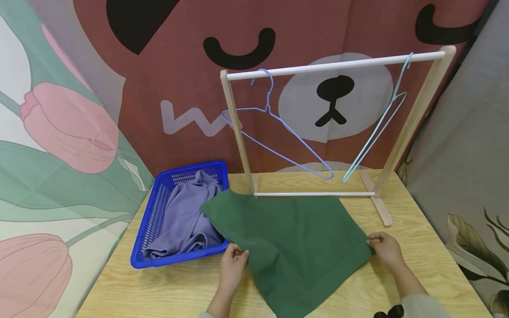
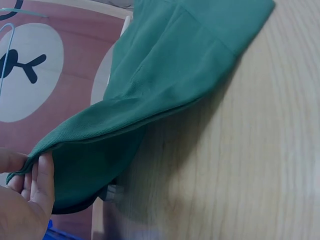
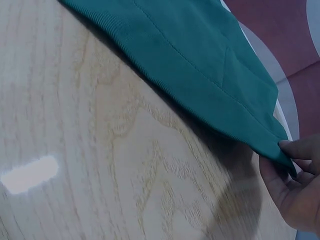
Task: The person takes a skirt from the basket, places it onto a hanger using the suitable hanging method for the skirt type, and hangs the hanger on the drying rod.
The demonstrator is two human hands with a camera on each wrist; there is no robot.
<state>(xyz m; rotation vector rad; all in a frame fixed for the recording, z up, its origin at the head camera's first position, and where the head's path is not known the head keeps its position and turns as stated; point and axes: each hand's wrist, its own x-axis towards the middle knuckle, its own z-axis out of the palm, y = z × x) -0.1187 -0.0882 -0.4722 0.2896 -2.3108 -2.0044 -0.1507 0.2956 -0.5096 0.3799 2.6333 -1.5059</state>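
A green cloth garment is spread over the wooden table; its exact kind cannot be told. At its left edge my left hand pinches the fabric between thumb and fingers, and in the left wrist view this hand lifts that edge into a fold. My right hand pinches the garment's right corner. The right wrist view shows the thumb of that hand on top of the corner, beside a stitched hem. One upper corner of the garment lies against the blue basket's right side.
A purple garment lies crumpled in the basket. Behind the green cloth stands a rack with a white rail and wooden posts. A blue hanger and a light-blue hanger hang from it. A bear-patterned curtain backs the table.
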